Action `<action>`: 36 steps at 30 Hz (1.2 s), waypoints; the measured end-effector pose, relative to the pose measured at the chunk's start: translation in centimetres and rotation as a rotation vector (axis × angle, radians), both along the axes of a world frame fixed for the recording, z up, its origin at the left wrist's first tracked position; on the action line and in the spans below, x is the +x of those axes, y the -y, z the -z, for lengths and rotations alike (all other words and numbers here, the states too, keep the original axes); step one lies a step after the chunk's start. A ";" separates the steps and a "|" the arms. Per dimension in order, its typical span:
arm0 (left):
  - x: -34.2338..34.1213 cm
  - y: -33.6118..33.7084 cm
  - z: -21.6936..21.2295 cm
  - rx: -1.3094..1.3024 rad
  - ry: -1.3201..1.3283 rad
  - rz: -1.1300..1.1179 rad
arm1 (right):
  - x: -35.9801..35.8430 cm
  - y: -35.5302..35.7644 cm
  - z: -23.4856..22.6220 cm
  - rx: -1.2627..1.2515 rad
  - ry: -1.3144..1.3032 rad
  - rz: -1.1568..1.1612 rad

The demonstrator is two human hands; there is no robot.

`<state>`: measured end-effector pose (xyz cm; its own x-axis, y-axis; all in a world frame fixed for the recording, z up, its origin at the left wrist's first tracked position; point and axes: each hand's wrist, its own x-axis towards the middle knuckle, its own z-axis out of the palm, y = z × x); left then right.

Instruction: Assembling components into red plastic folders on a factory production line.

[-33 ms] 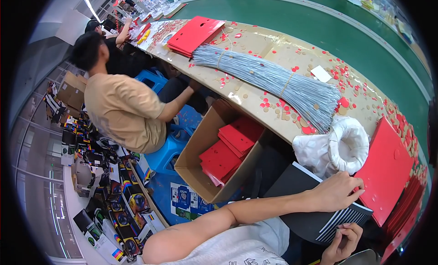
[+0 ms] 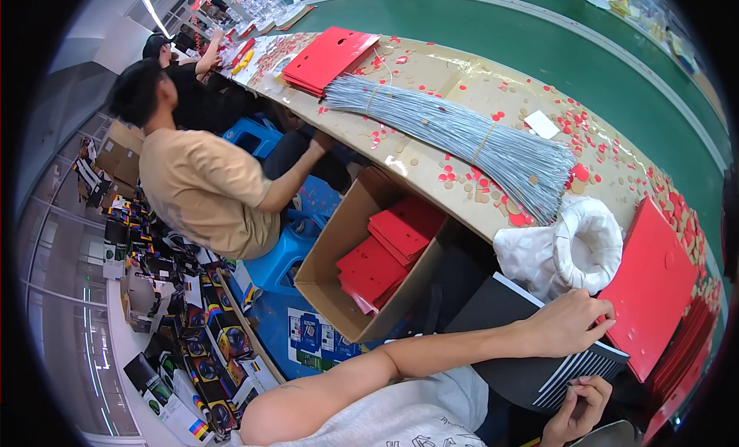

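The stack of dark flat sheets (image 2: pixel 531 354) lies in the person's lap area, below the table edge (image 2: pixel 431 187), its striped layered edge facing the right hand (image 2: pixel 579 410). It looks fairly heavy as a pile yet stiff and thin sheet by sheet, so it likely wants support from under the edge. The left hand (image 2: pixel 568 322) lies flat over the top corner, fingers spread and not closed around anything, touching the red card (image 2: pixel 650 285) just beyond it. The right hand curls loosely at the stack's layered edge; whether it pinches a sheet cannot be told.
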<state>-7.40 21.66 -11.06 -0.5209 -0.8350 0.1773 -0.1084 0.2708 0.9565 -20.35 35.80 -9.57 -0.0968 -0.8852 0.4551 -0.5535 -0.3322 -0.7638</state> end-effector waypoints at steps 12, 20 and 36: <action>0.0 -0.1 0.2 0.005 0.010 0.001 | -0.1 0.0 0.1 0.007 0.018 -0.005; 0.4 0.0 -0.5 0.044 0.046 0.046 | 0.0 0.1 0.0 0.002 0.002 -0.013; 2.0 0.6 -1.8 -0.001 0.032 0.223 | 0.2 0.3 -0.3 0.005 -0.023 -0.014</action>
<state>-5.36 21.05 -9.29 -0.6978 -0.6985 0.1588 -0.0762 0.2928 0.9531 -20.16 35.52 -9.24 -0.0741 -0.8888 0.4523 -0.5666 -0.3357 -0.7525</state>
